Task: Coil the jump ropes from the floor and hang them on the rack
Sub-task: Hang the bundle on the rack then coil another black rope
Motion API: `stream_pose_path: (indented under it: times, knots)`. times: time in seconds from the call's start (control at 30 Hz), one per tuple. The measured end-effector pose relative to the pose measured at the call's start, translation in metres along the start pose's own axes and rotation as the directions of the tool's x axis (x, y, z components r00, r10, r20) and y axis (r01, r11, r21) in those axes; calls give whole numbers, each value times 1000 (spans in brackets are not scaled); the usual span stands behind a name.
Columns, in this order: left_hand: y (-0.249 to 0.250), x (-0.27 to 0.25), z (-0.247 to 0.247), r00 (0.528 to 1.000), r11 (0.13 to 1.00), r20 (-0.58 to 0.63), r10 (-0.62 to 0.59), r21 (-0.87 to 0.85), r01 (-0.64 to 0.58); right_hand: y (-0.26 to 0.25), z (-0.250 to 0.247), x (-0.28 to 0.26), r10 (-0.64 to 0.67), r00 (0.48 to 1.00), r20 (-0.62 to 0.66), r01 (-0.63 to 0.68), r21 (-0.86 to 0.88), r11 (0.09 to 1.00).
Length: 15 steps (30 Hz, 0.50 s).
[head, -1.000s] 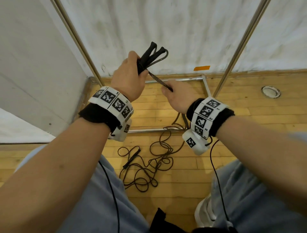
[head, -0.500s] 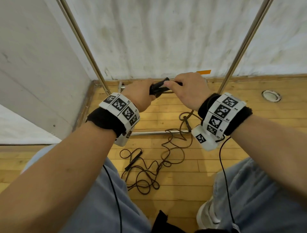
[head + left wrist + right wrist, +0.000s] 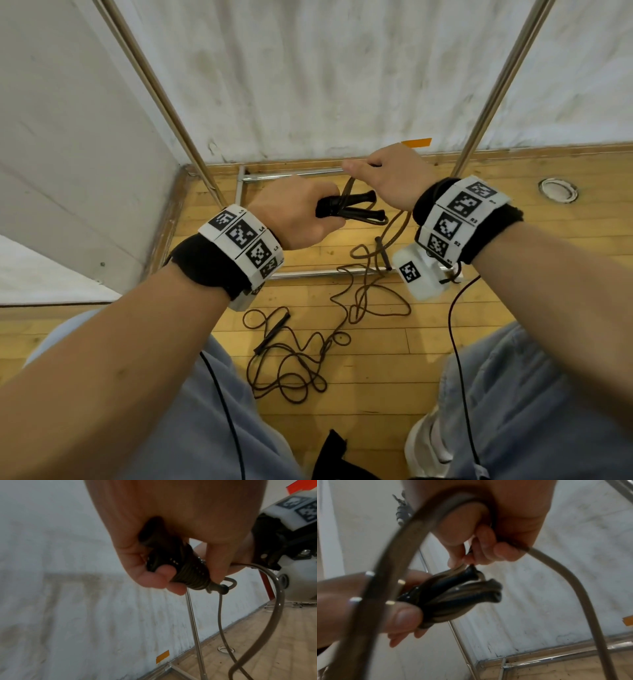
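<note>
1. Grip state: our left hand (image 3: 297,215) is curled tight round the two black handles (image 3: 356,207) of the jump rope, with turns of cord wound about them.
2. Our right hand (image 3: 394,178) holds the free cord (image 3: 350,186) in a closed grip just above and beyond the handles; the cord arcs down from the fingers (image 3: 488,543) toward the floor.
3. We see the held bundle in the air between both hands, in front of the rack (image 3: 493,92).
4. A loose rope (image 3: 298,363) lies tangled on the wooden floor (image 3: 376,346) below, one slim handle (image 3: 272,330) at its left edge.
5. Some strands cross the rack's lower front bar (image 3: 308,273).
6. Orange tape (image 3: 417,142) marks the white wall behind.
</note>
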State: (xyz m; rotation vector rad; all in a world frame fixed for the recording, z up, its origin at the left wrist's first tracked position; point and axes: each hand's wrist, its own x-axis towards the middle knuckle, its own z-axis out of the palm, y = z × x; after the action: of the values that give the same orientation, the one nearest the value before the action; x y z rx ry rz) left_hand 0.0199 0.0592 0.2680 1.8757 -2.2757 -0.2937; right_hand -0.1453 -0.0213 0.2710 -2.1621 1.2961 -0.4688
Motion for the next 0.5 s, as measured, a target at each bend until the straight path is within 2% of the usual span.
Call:
stream_pose_path:
  times: [0.27, 0.37, 0.43, 0.5]
  knots:
    - [9, -5, -11, 992, 991, -63, 106, -80, -111, 7, -10, 1, -3, 994, 107, -13, 149, 989]
    - [10, -9, -15, 986, 981, -112, 127, -134, -142, 8, -12, -1, -7, 988, 156, -39, 289, 957]
    - [12, -10, -18, 977, 969, -181, 114, -195, -149, 7, -9, -2, -7, 974, 228, -101, 459, 883]
    - [15, -11, -22, 964, 946, -256, 68, -290, -143, 5, -2, -2, -49, 948, 314, -183, 666, 724]
